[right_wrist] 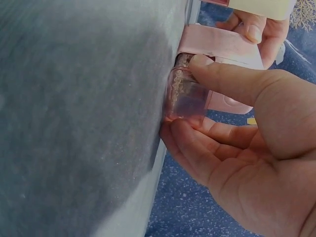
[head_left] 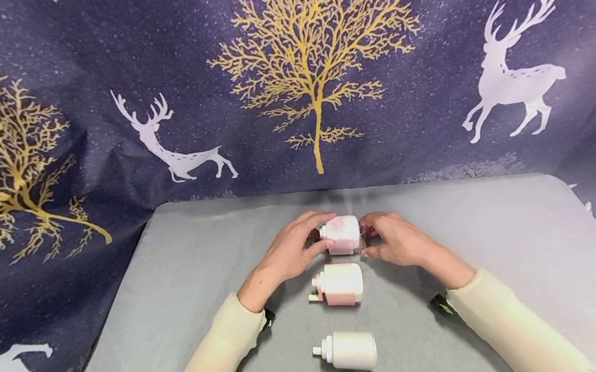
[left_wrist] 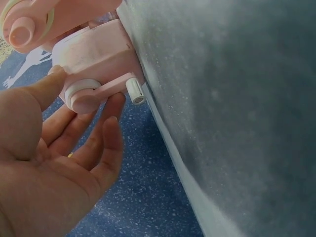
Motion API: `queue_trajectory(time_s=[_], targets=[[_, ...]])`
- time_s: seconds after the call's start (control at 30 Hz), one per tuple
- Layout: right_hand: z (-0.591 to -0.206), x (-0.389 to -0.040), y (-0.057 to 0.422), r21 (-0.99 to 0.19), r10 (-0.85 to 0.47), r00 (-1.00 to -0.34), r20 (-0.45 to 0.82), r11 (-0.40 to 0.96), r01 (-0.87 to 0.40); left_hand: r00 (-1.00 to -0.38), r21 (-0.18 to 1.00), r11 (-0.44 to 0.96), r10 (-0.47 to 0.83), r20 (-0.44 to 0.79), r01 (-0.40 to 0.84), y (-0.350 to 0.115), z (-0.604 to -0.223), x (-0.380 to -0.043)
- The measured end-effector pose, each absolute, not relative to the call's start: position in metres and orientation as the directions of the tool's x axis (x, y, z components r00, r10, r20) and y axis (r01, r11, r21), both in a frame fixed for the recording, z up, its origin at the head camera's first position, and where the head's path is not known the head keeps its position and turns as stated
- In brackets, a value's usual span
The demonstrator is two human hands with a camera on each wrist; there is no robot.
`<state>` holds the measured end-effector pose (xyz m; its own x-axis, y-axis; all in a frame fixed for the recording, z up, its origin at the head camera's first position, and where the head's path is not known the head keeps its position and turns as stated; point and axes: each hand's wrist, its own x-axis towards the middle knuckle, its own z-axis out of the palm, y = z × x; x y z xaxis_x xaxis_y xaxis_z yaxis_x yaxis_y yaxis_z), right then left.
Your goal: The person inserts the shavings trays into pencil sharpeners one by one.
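Observation:
A pink crank pencil sharpener lies on the grey table between both hands. My left hand grips its crank side, with the thumb on the near face and fingers behind. In the left wrist view, the white-tipped crank handle shows beside the left fingers. My right hand pinches a clear pink shavings drawer at the sharpener's other end. Dark and light shavings show inside the drawer, which sticks partly out of the body. How far it still sits inside cannot be made out.
Nearer me lies a cream-and-pink sharpener, and closer still a cream one, both with cranks toward the left. A dark blue cloth with deer and trees hangs behind the table.

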<state>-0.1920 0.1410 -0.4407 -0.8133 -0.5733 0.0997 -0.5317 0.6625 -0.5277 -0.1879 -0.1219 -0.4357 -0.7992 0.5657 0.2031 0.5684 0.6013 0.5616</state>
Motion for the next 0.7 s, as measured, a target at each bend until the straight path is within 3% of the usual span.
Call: queue_trajectory(time_s=[0.7], targets=[[-0.4411,-0.1939,0.1335,-0.523,-0.545,-0.833,0.094,0.685,-0.508,-0.809,0.574,0.608,0.56,0.18,0.549,-0.1219,-0.4358,-0.1876]])
